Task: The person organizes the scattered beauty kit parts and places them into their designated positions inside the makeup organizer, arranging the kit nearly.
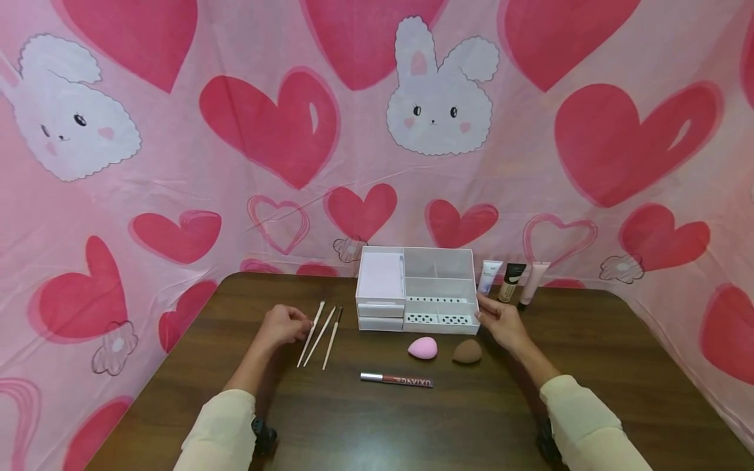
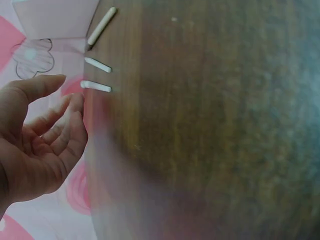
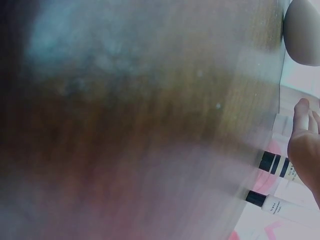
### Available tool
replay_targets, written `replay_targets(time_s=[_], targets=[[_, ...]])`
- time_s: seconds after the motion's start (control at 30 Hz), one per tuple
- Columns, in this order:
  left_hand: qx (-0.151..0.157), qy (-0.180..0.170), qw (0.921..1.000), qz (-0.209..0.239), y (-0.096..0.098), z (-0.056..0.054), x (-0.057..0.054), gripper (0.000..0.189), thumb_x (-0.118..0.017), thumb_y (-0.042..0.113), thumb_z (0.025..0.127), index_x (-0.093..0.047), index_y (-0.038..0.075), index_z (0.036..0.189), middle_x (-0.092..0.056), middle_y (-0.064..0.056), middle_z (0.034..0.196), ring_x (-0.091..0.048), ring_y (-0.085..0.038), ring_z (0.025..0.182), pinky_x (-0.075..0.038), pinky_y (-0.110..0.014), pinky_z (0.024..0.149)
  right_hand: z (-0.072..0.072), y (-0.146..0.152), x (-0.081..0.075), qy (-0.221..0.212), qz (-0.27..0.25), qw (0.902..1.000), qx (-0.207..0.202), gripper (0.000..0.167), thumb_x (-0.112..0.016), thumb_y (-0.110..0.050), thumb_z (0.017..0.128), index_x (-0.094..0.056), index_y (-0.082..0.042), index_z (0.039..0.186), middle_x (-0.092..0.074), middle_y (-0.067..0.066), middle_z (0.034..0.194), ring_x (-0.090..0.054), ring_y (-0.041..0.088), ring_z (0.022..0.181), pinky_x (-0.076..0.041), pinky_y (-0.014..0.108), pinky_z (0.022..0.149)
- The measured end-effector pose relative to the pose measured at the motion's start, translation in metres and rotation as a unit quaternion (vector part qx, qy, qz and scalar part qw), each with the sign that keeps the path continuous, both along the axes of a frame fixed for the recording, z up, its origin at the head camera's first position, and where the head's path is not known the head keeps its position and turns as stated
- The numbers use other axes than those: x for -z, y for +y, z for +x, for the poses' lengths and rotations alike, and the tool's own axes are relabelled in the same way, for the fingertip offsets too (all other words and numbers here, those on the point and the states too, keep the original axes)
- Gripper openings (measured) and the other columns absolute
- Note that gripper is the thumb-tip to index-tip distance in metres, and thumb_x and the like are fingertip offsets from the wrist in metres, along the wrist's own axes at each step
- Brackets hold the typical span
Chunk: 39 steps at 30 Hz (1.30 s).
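Observation:
My left hand [image 1: 285,325] is beside the leftmost of three slim makeup brushes [image 1: 311,333] on the table. Its fingers are loosely bent, and the left wrist view shows a gap between thumb and fingertips with nothing in it. The other two brushes, a middle one [image 1: 320,335] and a dark-tipped one [image 1: 332,338], lie just to the right. At the back centre stands a white cosmetics organizer [image 1: 381,275] with compartments and two small drawers. My right hand [image 1: 505,324] has its fingertips at the organizer's lower right side, fingers extended in the right wrist view.
A pink makeup sponge [image 1: 423,348] and a brown one [image 1: 467,352] sit before the organizer, with a lip gloss tube [image 1: 397,380] nearer me. Right of the organizer stand a white tube [image 1: 488,277], a black tube [image 1: 511,281] and a pink tube [image 1: 533,283]. Behind hangs a heart-patterned cloth.

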State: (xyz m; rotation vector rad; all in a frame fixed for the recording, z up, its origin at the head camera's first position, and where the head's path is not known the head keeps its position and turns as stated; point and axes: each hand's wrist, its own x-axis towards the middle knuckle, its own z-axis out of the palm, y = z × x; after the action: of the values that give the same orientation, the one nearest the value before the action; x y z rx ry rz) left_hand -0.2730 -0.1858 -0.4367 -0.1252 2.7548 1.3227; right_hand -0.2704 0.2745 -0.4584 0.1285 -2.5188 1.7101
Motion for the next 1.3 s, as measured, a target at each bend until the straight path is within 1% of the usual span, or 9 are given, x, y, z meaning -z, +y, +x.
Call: replay_targets(time_s=[0.17,0.37,0.43,0.53,0.67,0.83,0.93,1.2,1.3], targets=[[0.002,-0.024,0.9997,-0.008,-0.002,0.002,0.003,0.018,-0.074,0.013,0.086,-0.079,-0.004,0.090,-0.074,-0.007,0.067,-0.066,-0.009,0.058,-0.055,-0.023,0.054,0.000,0.000,0.000,-0.001,0.004,1.0000,0.000,0.051,-0.058,0.003,0.098,-0.043,0.010,0.146,-0.047,0.031,0.146,-0.057,0.000,0.120,-0.047,0.003,0.084],[0.000,-0.020,0.9992,-0.033,-0.002,0.003,0.004,0.016,-0.079,0.014,0.081,-0.080,-0.001,0.084,-0.071,-0.003,0.062,-0.061,-0.008,0.056,-0.052,-0.021,0.054,0.001,0.000,0.001,-0.002,0.010,0.9999,0.000,0.051,-0.058,0.003,0.098,-0.043,0.010,0.146,-0.047,0.031,0.146,-0.057,0.007,0.123,-0.046,0.002,0.084],[0.000,-0.014,0.9988,-0.047,-0.003,0.003,0.004,0.013,-0.080,0.014,0.079,-0.080,0.001,0.081,-0.070,-0.001,0.060,-0.060,-0.008,0.055,-0.050,-0.021,0.053,0.001,0.000,0.001,-0.003,0.008,1.0000,-0.001,0.051,-0.057,0.003,0.098,-0.043,0.010,0.146,-0.047,0.031,0.146,-0.057,0.004,0.121,-0.047,0.003,0.084],[-0.002,-0.005,0.9975,-0.071,-0.004,0.004,0.007,0.012,-0.082,0.014,0.076,-0.080,0.003,0.078,-0.069,0.001,0.058,-0.059,-0.009,0.054,-0.048,-0.023,0.054,0.001,0.000,0.002,-0.002,0.004,1.0000,-0.006,0.051,-0.057,0.003,0.098,-0.043,0.010,0.146,-0.047,0.032,0.145,-0.056,-0.007,0.115,-0.047,0.003,0.084],[-0.014,0.010,0.9950,-0.098,-0.003,0.003,0.011,0.012,-0.083,0.017,0.072,-0.081,0.007,0.077,-0.069,0.002,0.058,-0.059,-0.011,0.056,-0.045,-0.026,0.056,0.001,0.001,0.002,0.006,-0.007,0.9999,-0.010,0.051,-0.057,0.005,0.098,-0.042,0.012,0.146,-0.046,0.033,0.145,-0.053,-0.016,0.108,-0.047,0.003,0.084],[-0.021,0.030,0.9923,-0.118,-0.001,0.004,0.009,0.008,-0.080,0.016,0.069,-0.081,0.010,0.073,-0.070,0.001,0.058,-0.060,-0.016,0.063,-0.046,-0.030,0.061,0.001,0.001,0.000,0.002,-0.007,0.9999,-0.011,0.052,-0.057,0.004,0.098,-0.041,0.012,0.147,-0.046,0.033,0.145,-0.053,-0.017,0.106,-0.047,0.003,0.083],[-0.021,0.034,0.9911,-0.127,-0.001,0.005,0.008,0.006,-0.079,0.016,0.068,-0.080,0.010,0.071,-0.070,0.000,0.059,-0.061,-0.019,0.066,-0.048,-0.032,0.063,0.001,0.001,0.000,-0.001,-0.002,0.9999,-0.010,0.052,-0.057,0.004,0.098,-0.041,0.011,0.147,-0.046,0.033,0.146,-0.054,-0.016,0.106,-0.048,0.004,0.083],[-0.027,0.024,0.9868,-0.158,0.004,0.003,0.008,0.012,-0.082,0.024,0.069,-0.080,0.012,0.072,-0.079,-0.011,0.088,-0.070,-0.032,0.089,-0.054,-0.042,0.077,0.000,0.001,0.001,0.003,-0.009,0.9999,-0.014,0.051,-0.055,0.006,0.098,-0.040,0.012,0.147,-0.046,0.035,0.145,-0.055,-0.014,0.107,-0.048,0.004,0.083],[-0.027,0.026,0.9854,-0.166,0.006,0.002,0.007,0.013,-0.082,0.025,0.069,-0.080,0.013,0.071,-0.079,-0.011,0.087,-0.070,-0.034,0.090,-0.055,-0.044,0.078,0.000,0.001,0.001,0.003,-0.011,0.9998,-0.015,0.051,-0.055,0.006,0.098,-0.040,0.013,0.147,-0.046,0.035,0.145,-0.054,-0.015,0.106,-0.048,0.004,0.083]])
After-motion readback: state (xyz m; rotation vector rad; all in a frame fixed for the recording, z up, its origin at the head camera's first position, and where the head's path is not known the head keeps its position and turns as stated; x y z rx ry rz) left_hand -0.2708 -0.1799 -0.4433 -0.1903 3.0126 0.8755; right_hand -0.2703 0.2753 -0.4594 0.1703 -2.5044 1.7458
